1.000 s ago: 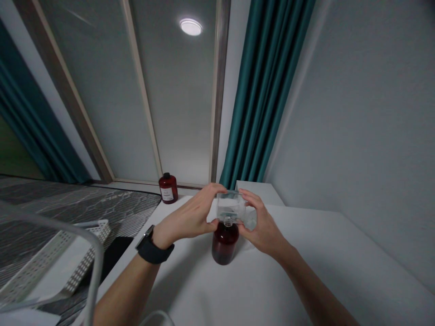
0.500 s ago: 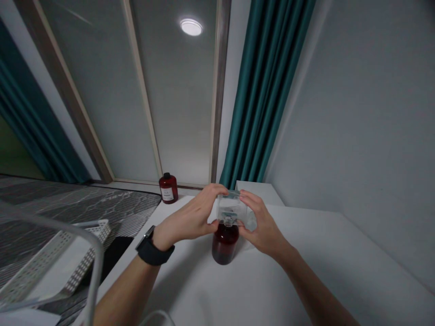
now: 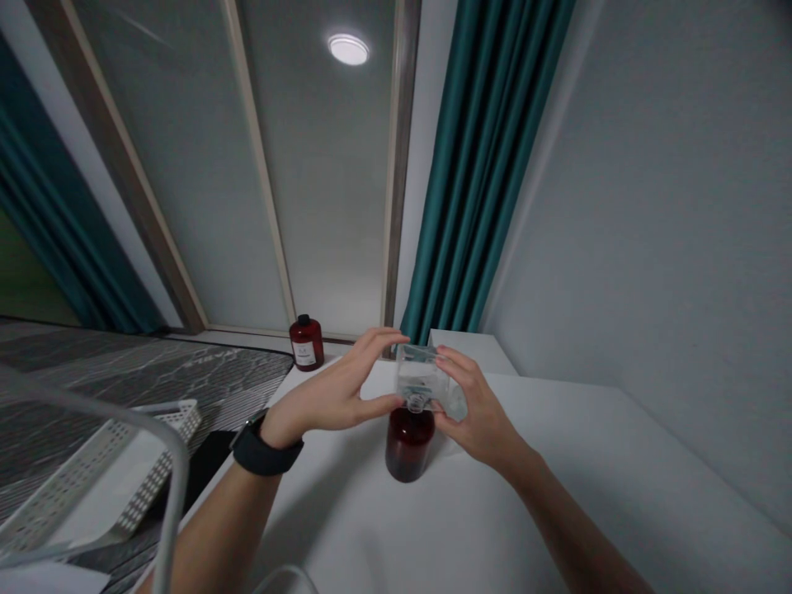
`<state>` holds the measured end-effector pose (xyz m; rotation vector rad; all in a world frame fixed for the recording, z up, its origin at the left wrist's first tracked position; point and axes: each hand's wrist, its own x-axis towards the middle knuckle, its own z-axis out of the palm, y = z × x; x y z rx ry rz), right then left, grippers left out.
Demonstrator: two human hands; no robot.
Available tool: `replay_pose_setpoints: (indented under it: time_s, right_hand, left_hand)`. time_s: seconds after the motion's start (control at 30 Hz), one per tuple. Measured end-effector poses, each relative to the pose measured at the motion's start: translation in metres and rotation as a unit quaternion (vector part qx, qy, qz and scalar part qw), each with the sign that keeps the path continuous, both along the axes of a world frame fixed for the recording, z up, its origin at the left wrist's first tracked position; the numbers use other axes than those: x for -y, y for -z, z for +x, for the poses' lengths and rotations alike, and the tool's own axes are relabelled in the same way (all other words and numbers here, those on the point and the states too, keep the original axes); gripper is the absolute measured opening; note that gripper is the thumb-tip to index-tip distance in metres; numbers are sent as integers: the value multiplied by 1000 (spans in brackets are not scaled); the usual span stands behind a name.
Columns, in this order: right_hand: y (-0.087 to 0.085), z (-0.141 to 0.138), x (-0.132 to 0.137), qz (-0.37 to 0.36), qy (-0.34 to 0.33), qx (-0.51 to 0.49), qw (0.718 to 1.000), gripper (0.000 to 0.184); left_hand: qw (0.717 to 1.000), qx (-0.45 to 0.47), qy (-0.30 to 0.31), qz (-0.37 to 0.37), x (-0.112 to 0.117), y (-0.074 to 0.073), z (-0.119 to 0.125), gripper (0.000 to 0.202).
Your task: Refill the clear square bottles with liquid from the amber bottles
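A clear, box-like container (image 3: 423, 373) sits over the neck of a dark red bottle (image 3: 409, 445) on the white table. My right hand (image 3: 476, 408) grips the container's right side, fingers along the upper edge and thumb low near the bottle's shoulder. On the opposite side my left hand (image 3: 337, 384), wearing a black watch (image 3: 266, 448), is open with fingers stretched and thumb apart. Its thumb tip is close to the container's lower left corner; I cannot tell whether they touch. Another clear rounded piece is partly hidden behind my right fingers.
A second red bottle (image 3: 306, 343) with a black cap and white label stands at the table's far left corner. To the left is a white perforated basket (image 3: 127, 462). A grey curved tube (image 3: 176, 495) crosses the near left. A white block (image 3: 473, 351) adjoins the far edge.
My left hand has loosened from the container and shifted slightly left, its fingers straightening. The right hand, the container and the bottle remain in place.
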<state>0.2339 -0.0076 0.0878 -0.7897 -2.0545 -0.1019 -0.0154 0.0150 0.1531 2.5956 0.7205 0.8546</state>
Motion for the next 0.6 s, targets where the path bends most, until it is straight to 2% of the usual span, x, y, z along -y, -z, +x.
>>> replay_pose_setpoints:
  time_s: [0.1,0.27,0.6]
  right_hand:
    - [0,0,0,3,-1,-1,1000,80]
    - [0,0,-1,11,-2,-2,1000,82]
    - [-1,-2,0,12,-1,9,1000,83]
  left_hand:
    - [999,27,-20,-29,-8,6,0,51]
    - [990,87,-65,-86,-15,15,6,39]
    - [988,105,-37,-106,-13,14,12,34]
